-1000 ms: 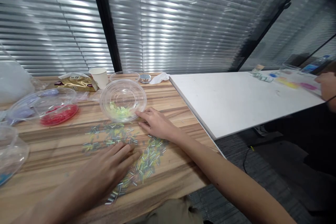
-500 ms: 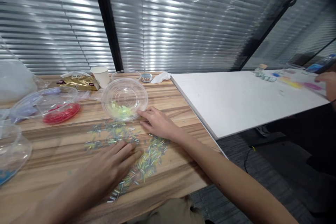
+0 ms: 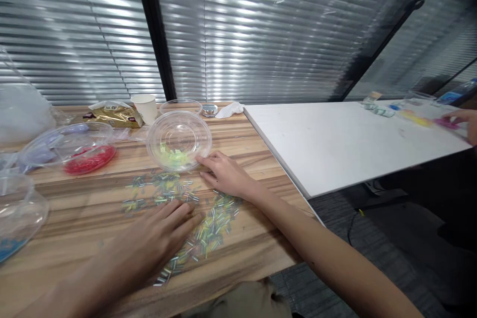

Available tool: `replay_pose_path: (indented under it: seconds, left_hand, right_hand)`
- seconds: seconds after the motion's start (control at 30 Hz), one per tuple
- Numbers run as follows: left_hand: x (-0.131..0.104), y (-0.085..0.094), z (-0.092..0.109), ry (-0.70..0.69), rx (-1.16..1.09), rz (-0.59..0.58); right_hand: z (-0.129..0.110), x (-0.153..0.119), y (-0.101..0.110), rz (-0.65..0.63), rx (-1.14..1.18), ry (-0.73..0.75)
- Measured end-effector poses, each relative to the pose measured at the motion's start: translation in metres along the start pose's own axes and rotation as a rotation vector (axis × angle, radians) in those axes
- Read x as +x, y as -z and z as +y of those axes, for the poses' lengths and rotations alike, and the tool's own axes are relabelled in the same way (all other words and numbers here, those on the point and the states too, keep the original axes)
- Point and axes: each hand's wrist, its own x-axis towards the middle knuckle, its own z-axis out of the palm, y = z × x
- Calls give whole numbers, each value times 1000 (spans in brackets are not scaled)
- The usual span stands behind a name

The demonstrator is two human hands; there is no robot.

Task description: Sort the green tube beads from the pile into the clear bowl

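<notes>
A round clear plastic bowl holds a small heap of yellow-green tube beads at its near side. The fingertips of my right hand are on the bowl's near right rim, with the thumb lower, beside the table. My left hand rests low among loose tube beads, its fingers bent together and pointing right. Their tips are partly hidden, so I cannot see what is between them. The loose beads are clear, greenish and yellow, spread around both hands on the wooden table.
Left stand a clear container with red beads and one with blue beads. Behind are a gold packet, a paper cup and a crumpled tissue. A white table adjoins right, where another person's hand touches pink material.
My hands and the bowl hold nearly the same positions; the view has shifted slightly. The other person's hand at the far right has lowered onto the pink material.
</notes>
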Motion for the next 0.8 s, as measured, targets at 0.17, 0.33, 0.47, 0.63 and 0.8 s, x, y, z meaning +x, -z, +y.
replay_pose_path:
  seconds: [0.17, 0.33, 0.47, 0.63, 0.8]
  left_hand:
    - [0, 2, 1, 12, 17, -29]
    - [2, 4, 1, -12, 13, -26]
    - [2, 3, 1, -25, 34, -5]
    - [0, 3, 0, -47, 44, 20]
    - [3, 7, 0, -15, 31, -21]
  right_hand:
    - [1, 0, -1, 1, 3, 3]
    - [2, 1, -1, -4, 2, 5]
    - [2, 0, 0, -6, -10, 14]
    - [2, 0, 0, -7, -21, 16]
    - [3, 1, -2, 9, -35, 27]
